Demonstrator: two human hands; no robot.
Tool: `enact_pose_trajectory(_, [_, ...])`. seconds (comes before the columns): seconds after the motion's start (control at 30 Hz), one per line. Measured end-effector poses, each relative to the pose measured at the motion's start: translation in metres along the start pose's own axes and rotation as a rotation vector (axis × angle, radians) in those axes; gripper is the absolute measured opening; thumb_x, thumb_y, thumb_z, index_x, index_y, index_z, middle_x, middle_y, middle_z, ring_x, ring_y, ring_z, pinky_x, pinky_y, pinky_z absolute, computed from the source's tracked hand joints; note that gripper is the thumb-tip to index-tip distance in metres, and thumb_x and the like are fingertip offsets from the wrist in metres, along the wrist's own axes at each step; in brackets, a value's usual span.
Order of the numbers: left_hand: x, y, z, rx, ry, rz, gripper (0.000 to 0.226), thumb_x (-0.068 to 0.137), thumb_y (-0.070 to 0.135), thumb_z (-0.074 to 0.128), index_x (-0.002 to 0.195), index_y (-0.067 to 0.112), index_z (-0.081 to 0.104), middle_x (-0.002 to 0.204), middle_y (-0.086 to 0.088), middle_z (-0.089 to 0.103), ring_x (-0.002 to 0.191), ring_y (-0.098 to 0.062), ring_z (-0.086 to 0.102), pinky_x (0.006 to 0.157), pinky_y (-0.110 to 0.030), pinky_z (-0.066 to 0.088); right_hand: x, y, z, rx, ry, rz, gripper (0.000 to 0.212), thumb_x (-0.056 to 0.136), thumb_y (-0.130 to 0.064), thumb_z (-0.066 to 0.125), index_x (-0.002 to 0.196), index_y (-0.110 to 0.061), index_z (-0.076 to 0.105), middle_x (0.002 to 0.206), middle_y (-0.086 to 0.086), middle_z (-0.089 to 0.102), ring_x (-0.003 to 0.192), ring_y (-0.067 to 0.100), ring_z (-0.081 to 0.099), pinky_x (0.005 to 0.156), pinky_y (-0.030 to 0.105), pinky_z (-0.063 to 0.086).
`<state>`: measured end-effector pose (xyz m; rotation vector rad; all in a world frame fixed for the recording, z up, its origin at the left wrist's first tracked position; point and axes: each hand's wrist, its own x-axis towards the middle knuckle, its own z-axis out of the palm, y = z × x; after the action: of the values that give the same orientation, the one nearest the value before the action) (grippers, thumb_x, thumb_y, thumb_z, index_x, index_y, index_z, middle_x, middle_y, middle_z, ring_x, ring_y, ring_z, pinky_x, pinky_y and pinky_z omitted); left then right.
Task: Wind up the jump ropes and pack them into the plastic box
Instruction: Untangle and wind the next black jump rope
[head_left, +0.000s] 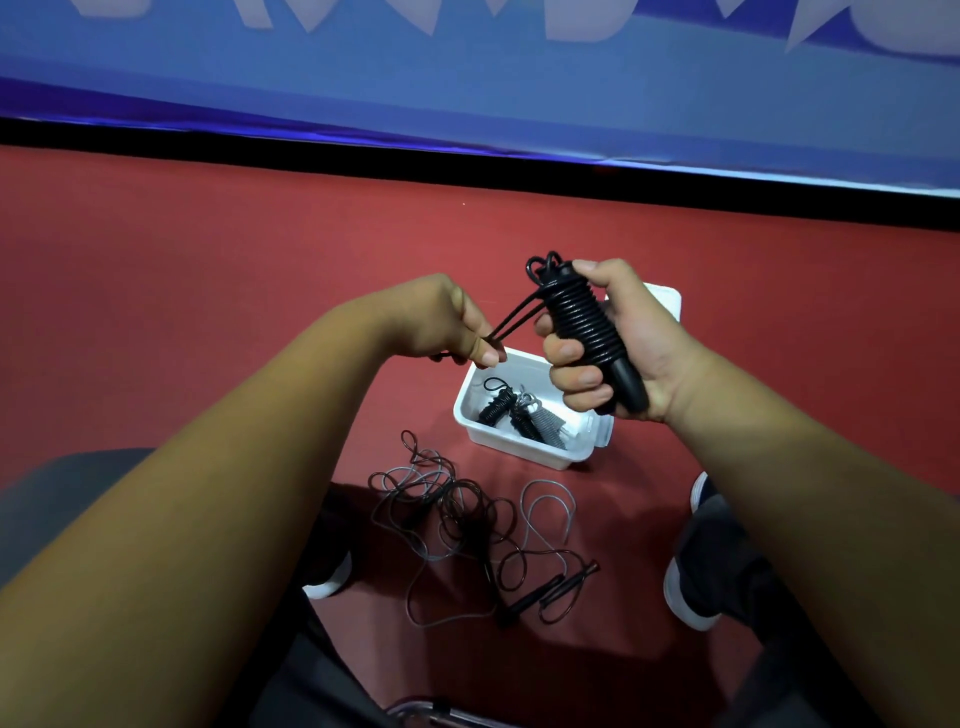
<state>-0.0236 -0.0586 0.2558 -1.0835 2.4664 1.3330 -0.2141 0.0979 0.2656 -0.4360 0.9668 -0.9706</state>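
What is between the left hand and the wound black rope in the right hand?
In the head view, two strands of black cord stretch from the left hand, which pinches them, to the wound bundle that the right hand grips.

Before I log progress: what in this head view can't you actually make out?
1. Plastic box: head view, its middle sits behind the right hand and the wound rope it grips, so the fill level is unknown.
2. Bundles in the box: too small and overlapped to count.
3. Loose tangle on the floor: strands cross, so the number of ropes is unclear.
4. Rope's end: hidden under the left hand fingers.
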Motion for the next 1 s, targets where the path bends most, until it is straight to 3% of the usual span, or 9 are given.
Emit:
enact_pose_trajectory(0.17, [0.003,0.004,0.009,0.017,-0.023,0.042,0.015,0.079,0.031,0.090,0.077,0.044,0.082,0.071,0.010,0.072,0.071,-0.008,0.058,0.069,-0.029,0.052,-0.001,0.005,0.004,0.021,-0.123,0.101,0.050,0.091,-0.063,0.050,0.089,-0.014,0.057,0.060,-0.003,0.041,0.039,0.012,0.035,0.040,0.017,0.023])
enact_pose_trajectory(0.3, [0.001,0.000,0.006,0.099,-0.086,0.021,0.017,0.080,0.029,0.089,0.096,0.034,0.085,0.084,0.016,0.078,0.078,-0.002,0.065,0.083,-0.026,0.051,0.003,-0.004,-0.002,0.058,0.084,0.032,0.047,0.096,-0.063,0.048,0.084,-0.017,0.054,0.065,-0.005,0.039,0.043,0.011,0.032,0.044,0.019,0.016])
enact_pose_trajectory(0.43, [-0.006,-0.001,0.004,0.087,-0.189,0.046,0.019,0.079,0.028,0.089,0.097,0.036,0.084,0.099,0.011,0.080,0.114,-0.016,0.070,0.112,-0.043,0.049,0.009,-0.007,-0.015,0.036,0.264,-0.024,0.045,0.094,-0.062,0.049,0.082,-0.019,0.053,0.068,-0.004,0.040,0.047,0.012,0.032,0.044,0.019,0.018])
enact_pose_trajectory(0.53, [-0.009,0.004,0.008,0.055,-0.283,0.070,0.019,0.080,0.024,0.088,0.098,0.031,0.085,0.102,0.004,0.081,0.110,-0.015,0.072,0.114,-0.046,0.047,0.013,-0.004,-0.020,-0.003,0.335,-0.045,0.045,0.094,-0.063,0.050,0.083,-0.020,0.053,0.069,-0.004,0.042,0.048,0.012,0.033,0.042,0.018,0.021])
enact_pose_trajectory(0.67, [-0.008,0.003,0.013,0.088,-0.302,0.046,0.017,0.080,0.028,0.088,0.097,0.031,0.085,0.092,0.001,0.081,0.082,-0.008,0.064,0.092,-0.046,0.056,0.012,-0.004,-0.020,-0.017,0.250,-0.018,0.046,0.094,-0.064,0.050,0.085,-0.019,0.052,0.068,-0.003,0.041,0.047,0.013,0.032,0.043,0.018,0.020])
enact_pose_trajectory(0.73, [-0.007,0.000,0.013,0.098,-0.223,0.013,0.014,0.081,0.031,0.088,0.095,0.033,0.085,0.080,0.005,0.077,0.072,-0.008,0.060,0.074,-0.035,0.051,0.008,-0.007,-0.017,-0.038,0.133,0.035,0.048,0.093,-0.065,0.051,0.086,-0.017,0.053,0.067,-0.003,0.039,0.044,0.012,0.032,0.043,0.019,0.019])
enact_pose_trajectory(0.87, [-0.004,0.003,0.012,0.092,-0.053,0.009,0.009,0.082,0.029,0.088,0.087,0.036,0.084,0.073,0.008,0.075,0.066,-0.006,0.061,0.063,-0.027,0.051,0.002,-0.003,-0.009,-0.117,-0.097,0.167,0.056,0.092,-0.065,0.049,0.089,-0.011,0.061,0.062,0.000,0.041,0.039,0.013,0.034,0.042,0.018,0.020])
enact_pose_trajectory(0.93, [-0.002,0.009,0.010,0.093,0.036,0.038,0.027,0.084,0.017,0.083,0.069,0.039,0.080,0.063,0.011,0.071,0.063,-0.007,0.060,0.062,-0.029,0.054,0.002,0.004,-0.005,-0.164,-0.197,0.229,0.066,0.093,-0.064,0.046,0.100,-0.004,0.069,0.059,0.002,0.042,0.038,0.013,0.036,0.042,0.019,0.021])
enact_pose_trajectory(1.0, [-0.001,0.015,0.009,0.062,0.108,0.063,0.032,0.087,0.004,0.073,0.074,0.032,0.082,0.059,0.012,0.069,0.056,-0.003,0.060,0.062,-0.032,0.058,0.005,0.011,-0.003,-0.200,-0.288,0.289,0.077,0.095,-0.064,0.045,0.129,0.001,0.068,0.059,0.003,0.043,0.039,0.013,0.037,0.042,0.020,0.021])
